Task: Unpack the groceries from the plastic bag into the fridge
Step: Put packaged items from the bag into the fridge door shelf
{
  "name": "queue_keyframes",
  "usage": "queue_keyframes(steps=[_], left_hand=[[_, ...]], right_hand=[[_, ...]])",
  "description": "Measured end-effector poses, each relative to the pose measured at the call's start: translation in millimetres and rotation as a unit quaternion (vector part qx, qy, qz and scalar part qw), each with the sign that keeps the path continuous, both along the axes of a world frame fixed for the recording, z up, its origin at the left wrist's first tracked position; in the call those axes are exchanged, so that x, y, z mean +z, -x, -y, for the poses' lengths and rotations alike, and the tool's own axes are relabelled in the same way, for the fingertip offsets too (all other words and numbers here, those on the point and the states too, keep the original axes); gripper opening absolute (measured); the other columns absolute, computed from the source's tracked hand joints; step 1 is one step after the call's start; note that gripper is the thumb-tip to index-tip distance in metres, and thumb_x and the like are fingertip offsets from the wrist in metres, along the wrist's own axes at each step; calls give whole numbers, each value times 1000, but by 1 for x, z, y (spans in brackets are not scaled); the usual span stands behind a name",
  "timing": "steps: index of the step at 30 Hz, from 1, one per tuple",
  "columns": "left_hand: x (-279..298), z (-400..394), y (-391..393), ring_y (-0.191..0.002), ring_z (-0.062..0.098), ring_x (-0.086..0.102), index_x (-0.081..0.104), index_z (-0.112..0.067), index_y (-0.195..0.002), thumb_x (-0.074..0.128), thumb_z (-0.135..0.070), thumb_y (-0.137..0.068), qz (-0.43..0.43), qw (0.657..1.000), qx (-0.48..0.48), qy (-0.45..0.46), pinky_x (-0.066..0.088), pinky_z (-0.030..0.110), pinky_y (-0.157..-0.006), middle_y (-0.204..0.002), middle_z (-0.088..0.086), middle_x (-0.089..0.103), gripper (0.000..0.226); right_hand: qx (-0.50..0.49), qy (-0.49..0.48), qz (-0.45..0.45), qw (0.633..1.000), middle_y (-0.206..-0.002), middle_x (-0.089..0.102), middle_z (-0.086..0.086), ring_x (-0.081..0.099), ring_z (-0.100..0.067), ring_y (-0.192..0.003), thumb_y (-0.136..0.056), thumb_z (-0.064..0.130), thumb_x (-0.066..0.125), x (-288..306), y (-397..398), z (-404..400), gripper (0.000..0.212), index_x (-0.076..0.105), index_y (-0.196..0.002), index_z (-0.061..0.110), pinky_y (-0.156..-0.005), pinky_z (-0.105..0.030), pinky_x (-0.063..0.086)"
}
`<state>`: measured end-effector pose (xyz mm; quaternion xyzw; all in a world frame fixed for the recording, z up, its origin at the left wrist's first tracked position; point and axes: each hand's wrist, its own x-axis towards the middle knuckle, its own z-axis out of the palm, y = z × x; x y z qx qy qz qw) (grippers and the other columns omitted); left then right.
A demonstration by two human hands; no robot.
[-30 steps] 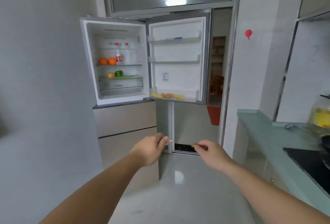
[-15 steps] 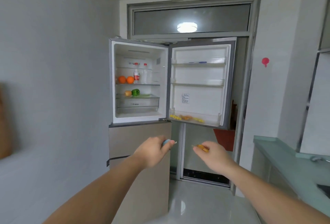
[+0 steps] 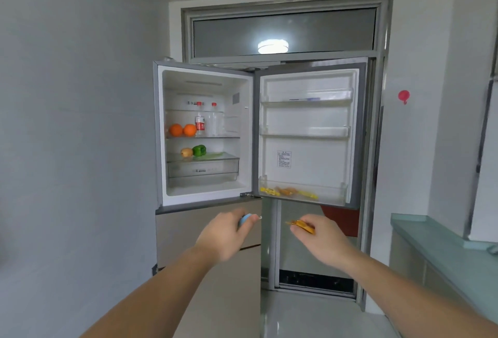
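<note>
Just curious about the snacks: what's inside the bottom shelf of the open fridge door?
The bottom door shelf holds several yellow and orange packets, lying flat. Seen through the shelf's clear front they are blurred, so neither their exact number nor what is in them can be told.

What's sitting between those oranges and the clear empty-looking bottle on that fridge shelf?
In the head view, a small red-labelled bottle stands between the two oranges and the clear bottle, all on the same glass shelf.

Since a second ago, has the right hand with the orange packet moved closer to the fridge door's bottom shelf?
Yes. The right hand pinching the orange packet now sits closer below the door's bottom shelf, though the head camera itself also moved.
</note>
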<state>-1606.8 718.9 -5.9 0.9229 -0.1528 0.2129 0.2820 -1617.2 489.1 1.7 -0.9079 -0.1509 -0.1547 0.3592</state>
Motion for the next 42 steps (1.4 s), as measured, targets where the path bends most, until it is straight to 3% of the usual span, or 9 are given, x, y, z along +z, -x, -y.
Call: queue_keyframes(steps=[4, 7, 11, 16, 22, 28, 32, 38, 42], left_hand=[[-9, -3, -46, -63, 16, 47, 53, -16, -86, 36, -52, -99, -7, 1000, 14, -25, 39, 33, -61, -65, -5, 49, 41], [-11, -3, -93, -68, 18, 52, 56, -19, -89, 36, -53, -98, -19, 998, 38, -36, 44, 35, -66, -68, -4, 53, 41], [-3, 5, -159, -69, 17, 51, 51, -25, -81, 37, -54, -97, -30, 997, 49, -51, 39, 32, -63, -65, -6, 50, 36], [-2, 26, -227, -68, 18, 50, 50, -20, -81, 39, -51, -98, -28, 998, 46, -29, 39, 32, -63, -64, -6, 48, 37], [-3, 45, -299, -66, 17, 48, 44, -27, -73, 38, -50, -99, -25, 999, 22, -19, 36, 31, -60, -65, -6, 50, 36], [-5, 58, -393, -71, 19, 57, 57, -19, -88, 38, -50, -99, -23, 999, -33, 9, 41, 32, -63, -73, 0, 59, 38], [-3, 68, -457, -69, 18, 54, 54, -18, -83, 37, -49, -100, -20, 995, -99, 19, 42, 33, -66, -71, 1, 55, 39], [2, 81, -539, -66, 14, 51, 53, -21, -82, 39, -51, -97, -22, 984, -179, 9, 40, 32, -63, -68, -6, 53, 37], [4, 104, -571, -61, 13, 45, 50, -21, -80, 40, -41, -97, -54, 969, -241, 2, 37, 31, -60, -68, -6, 51, 28]], right_hand=[[19, -23, -3, 1000, -59, 37, 2, 35, -8, -50, -97, 31, 52, -15, -58, -9, 38, 41, -63, 15, -49, -14, 33], [29, -30, -8, 999, -60, 38, 3, 35, -10, -52, -97, 34, 51, -27, -112, -10, 38, 42, -65, 16, -48, -17, 29], [45, -37, -36, 998, -58, 39, 5, 37, -8, -50, -96, 36, 50, -35, -185, -3, 37, 43, -65, 18, -51, -18, 28], [30, -63, -51, 996, -53, 33, 7, 31, -4, -42, -98, 35, 48, -29, -257, 18, 39, 41, -63, 18, -50, -20, 28], [16, -39, -24, 999, -58, 39, 3, 34, -4, -43, -99, 31, 47, -23, -316, 36, 35, 61, -81, 3, -44, -14, 32], [-60, 0, -19, 998, -55, 41, 7, 39, -8, -49, -95, 34, 52, -21, -380, 50, 39, 45, -60, 19, -50, -23, 28], [-113, -27, -26, 993, -61, 51, 6, 46, -9, -55, -93, 32, 54, -13, -419, 57, 28, 61, -73, 13, -53, -23, 33], [-181, -74, -25, 980, -65, 54, 4, 49, -12, -63, -93, 24, 48, -1, -468, 61, 23, 67, -81, 17, -61, -28, 36], [-217, -66, -20, 974, -65, 52, 5, 48, -14, -63, -95, 24, 45, 3, -489, 77, 24, 64, -83, 16, -58, -26, 33]])
